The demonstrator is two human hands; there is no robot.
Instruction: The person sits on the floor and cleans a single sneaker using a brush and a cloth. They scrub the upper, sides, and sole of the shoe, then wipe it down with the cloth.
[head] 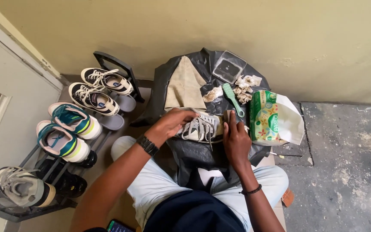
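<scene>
Hands are working over a pale grey lace-up sneaker (202, 127) that is lying on a black plastic sheet (194, 157) spread across the person's lap and a low surface against the wall. The left hand (173, 122), with a dark watch (147, 145) on its wrist, is curling closed around the shoe's heel end and steadying it. The right hand (236, 139) is pressing at the shoe's toe end with fingers bent; whether it is pinching a small cloth there is unclear. A beige folded cloth (185, 86) is lying on the sheet beyond the shoe, near a green plastic brush (232, 99), crumpled soiled tissues (244, 89) and a clear square plastic lid (228, 66). A green floral tissue pack (263, 116) is sitting just beside the right hand. Off to the left, a dark metal shoe rack (5, 206) is holding several pairs of sneakers.
</scene>
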